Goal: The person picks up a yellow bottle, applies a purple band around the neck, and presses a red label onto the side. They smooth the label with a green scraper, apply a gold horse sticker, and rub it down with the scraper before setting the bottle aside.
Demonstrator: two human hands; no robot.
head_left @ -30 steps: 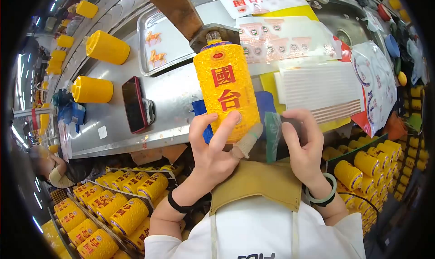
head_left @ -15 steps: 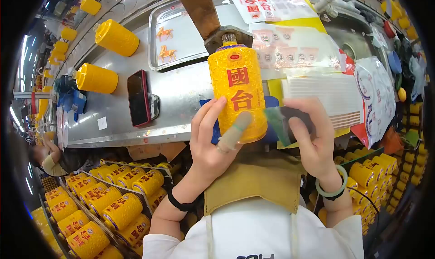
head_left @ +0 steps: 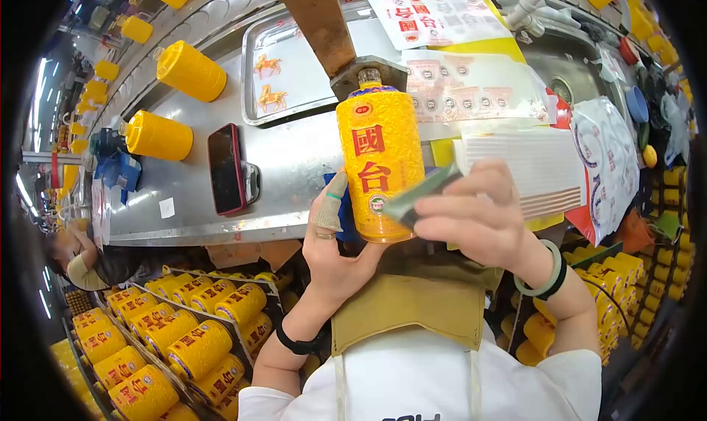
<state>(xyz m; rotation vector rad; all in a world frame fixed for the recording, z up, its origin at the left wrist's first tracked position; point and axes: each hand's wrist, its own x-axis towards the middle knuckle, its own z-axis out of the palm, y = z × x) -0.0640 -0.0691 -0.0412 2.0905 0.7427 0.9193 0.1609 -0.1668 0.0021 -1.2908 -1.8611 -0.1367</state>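
A yellow bottle [head_left: 383, 152] with a textured surface and large red characters lies before me, its glass neck at a rusty metal bracket [head_left: 374, 73]. My left hand [head_left: 335, 248] is closed around the bottle's lower left side, with a fabric cover on one finger. My right hand [head_left: 479, 215] grips a flat grey-green pad [head_left: 423, 193], whose kind I cannot make out. The pad's tip lies over the lower front of the bottle, beside a small round emblem [head_left: 378, 204]. Part of a blue thing shows behind the bottle.
A phone [head_left: 227, 169] and two yellow bottles stand left on the metal table [head_left: 287, 178]. A tray [head_left: 254, 115] holds orange horse figures. Printed transfer sheets [head_left: 471, 89] and a striped stack [head_left: 519, 163] lie right. Crates of yellow bottles [head_left: 199, 344] flank me. Another person [head_left: 77, 255] is far left.
My right hand has swung left with the pad, onto the bottle's lower front. My left hand's covered finger has moved from the front to the left side, and the bottle has turned slightly.
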